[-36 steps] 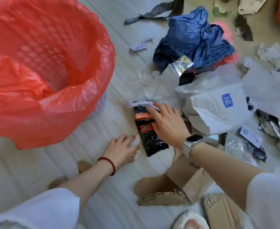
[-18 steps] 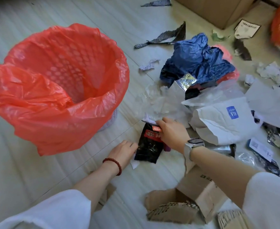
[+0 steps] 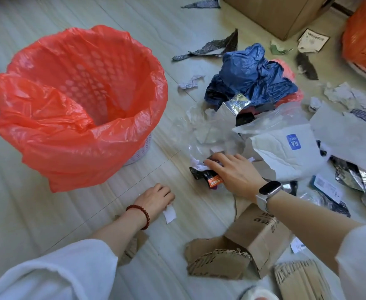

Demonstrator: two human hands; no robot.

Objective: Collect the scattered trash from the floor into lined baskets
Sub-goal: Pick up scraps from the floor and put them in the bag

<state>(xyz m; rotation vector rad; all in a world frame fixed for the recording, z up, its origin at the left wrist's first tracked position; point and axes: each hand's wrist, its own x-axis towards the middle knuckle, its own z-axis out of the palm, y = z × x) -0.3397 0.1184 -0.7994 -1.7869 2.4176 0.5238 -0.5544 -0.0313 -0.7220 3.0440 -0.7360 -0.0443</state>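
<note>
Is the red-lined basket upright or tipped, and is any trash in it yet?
Upright: the red-lined basket stands on the floor with its mouth facing up. No trash shows inside; only liner and the lattice wall are visible.

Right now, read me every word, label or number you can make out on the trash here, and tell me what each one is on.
White bag, blue square label: white letters, turned sideways, too blurred to read.
Black snack wrapper gripped by the right hand, orange band: print too small to read.
Brown cardboard box: black characters, unreadable.
Paper card by the big carton: unreadable.
White sticker: code and print, too small.
No text reads clearly.
</note>
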